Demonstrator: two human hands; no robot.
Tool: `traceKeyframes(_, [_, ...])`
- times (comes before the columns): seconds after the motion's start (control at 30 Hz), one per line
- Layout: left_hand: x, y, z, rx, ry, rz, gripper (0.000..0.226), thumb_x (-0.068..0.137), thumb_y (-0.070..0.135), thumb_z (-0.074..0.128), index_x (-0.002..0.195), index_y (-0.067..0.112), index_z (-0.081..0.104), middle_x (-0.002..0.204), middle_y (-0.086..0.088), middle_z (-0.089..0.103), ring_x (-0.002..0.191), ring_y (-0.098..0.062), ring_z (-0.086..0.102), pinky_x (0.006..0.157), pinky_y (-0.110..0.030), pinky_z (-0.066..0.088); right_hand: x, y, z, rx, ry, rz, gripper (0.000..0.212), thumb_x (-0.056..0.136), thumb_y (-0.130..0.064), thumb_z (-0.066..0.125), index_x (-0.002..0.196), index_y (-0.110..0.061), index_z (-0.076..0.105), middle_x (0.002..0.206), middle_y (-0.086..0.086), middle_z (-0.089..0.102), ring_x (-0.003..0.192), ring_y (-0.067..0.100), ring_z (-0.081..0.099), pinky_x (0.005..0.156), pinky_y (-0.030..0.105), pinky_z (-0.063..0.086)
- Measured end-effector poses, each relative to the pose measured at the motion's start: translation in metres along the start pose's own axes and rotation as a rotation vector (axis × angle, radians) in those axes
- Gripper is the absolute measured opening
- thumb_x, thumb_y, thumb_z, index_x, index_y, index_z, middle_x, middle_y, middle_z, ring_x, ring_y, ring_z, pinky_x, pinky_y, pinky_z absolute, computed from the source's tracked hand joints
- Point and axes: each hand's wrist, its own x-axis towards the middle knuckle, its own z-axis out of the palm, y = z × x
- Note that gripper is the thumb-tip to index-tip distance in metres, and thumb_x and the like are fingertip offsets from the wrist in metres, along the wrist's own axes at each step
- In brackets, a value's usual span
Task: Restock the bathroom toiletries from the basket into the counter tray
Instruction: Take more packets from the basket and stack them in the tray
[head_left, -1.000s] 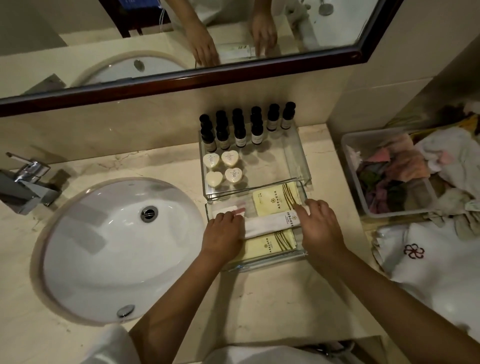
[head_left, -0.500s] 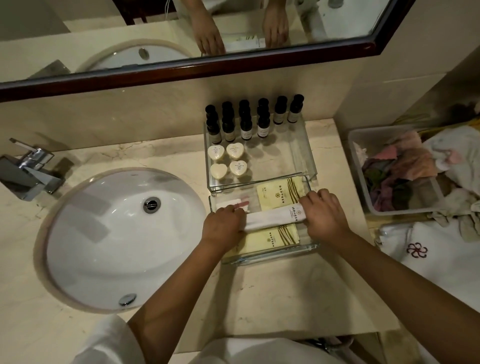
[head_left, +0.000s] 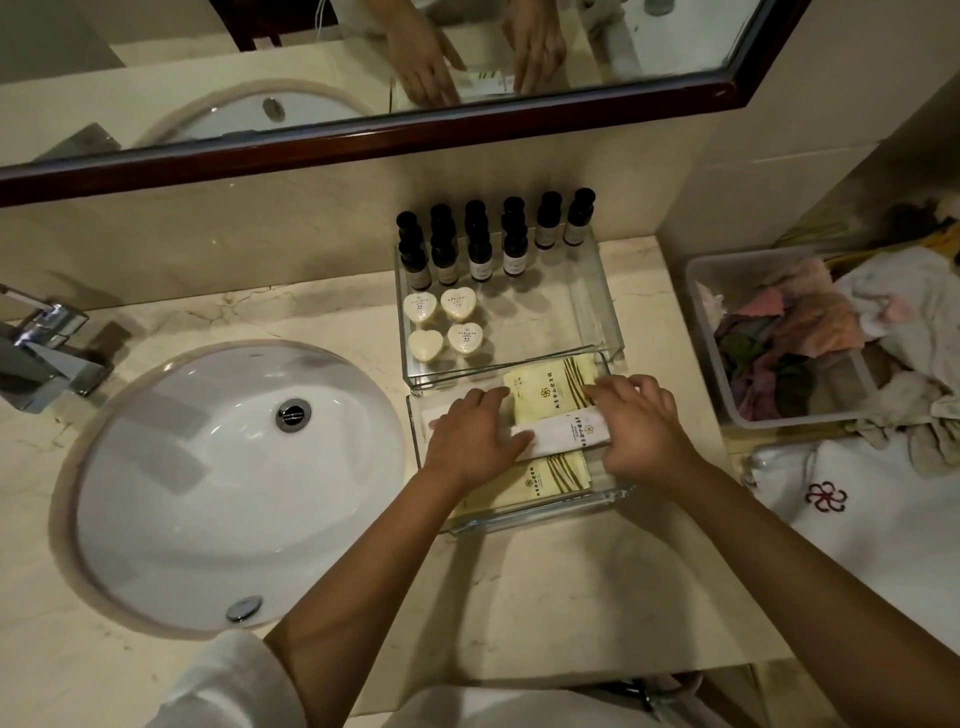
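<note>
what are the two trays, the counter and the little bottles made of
Near tray and far tray: clear, glossy acrylic or glass, with see-through walls. Counter: polished cream stone, marble-like, with faint veins and sheen. Bottles: dark plastic or glass, cannot tell which; pale labels.

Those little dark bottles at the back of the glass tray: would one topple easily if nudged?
Probably: the dark bottles are tall, narrow and upright, so a nudge could tip one. Standing close in rows, it would likely knock neighbours. Being small, they are probably light.
</note>
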Motion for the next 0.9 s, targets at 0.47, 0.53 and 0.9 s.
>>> traceKeyframes(0.47, [0.028, 0.03, 0.013, -0.101, 0.026, -0.097, 0.038, 0.095, 0.028, 0.049, 0.129, 0.011, 0.05, 0.131, -0.012, 0.043, 0.111, -0.03, 0.053, 0.091, -0.036, 0.044, 0.033, -0.001, 0.015, -0.039, -0.004, 0.096, 0.055, 0.094, -0.022, 0.037, 0.147, -0.024, 0.022, 0.157, -0.003, 0.018, 0.141, 0.03, 0.012, 0.111, 0.044, 0.019])
traceKeyframes(0.53, [0.028, 0.029, 0.013, -0.098, 0.019, -0.082, 0.041, 0.093, 0.027, 0.052, 0.13, 0.01, 0.049, 0.132, -0.012, 0.042, 0.112, -0.029, 0.052, 0.093, -0.037, 0.044, 0.035, 0.002, 0.017, -0.03, 0.004, 0.093, 0.053, 0.096, -0.025, 0.034, 0.147, -0.024, 0.022, 0.157, -0.003, 0.018, 0.142, 0.031, 0.012, 0.112, 0.044, 0.018])
traceKeyframes(0.9, [0.032, 0.037, 0.019, 0.073, 0.058, -0.018, 0.042, 0.091, 0.022, 0.055, 0.13, 0.009, 0.048, 0.131, -0.012, 0.044, 0.105, -0.03, 0.056, 0.082, -0.037, 0.049, 0.046, 0.019, 0.018, -0.06, 0.0, 0.054, 0.063, 0.09, -0.017, 0.044, 0.148, -0.025, 0.02, 0.157, -0.003, 0.015, 0.143, 0.031, 0.008, 0.116, 0.044, 0.014])
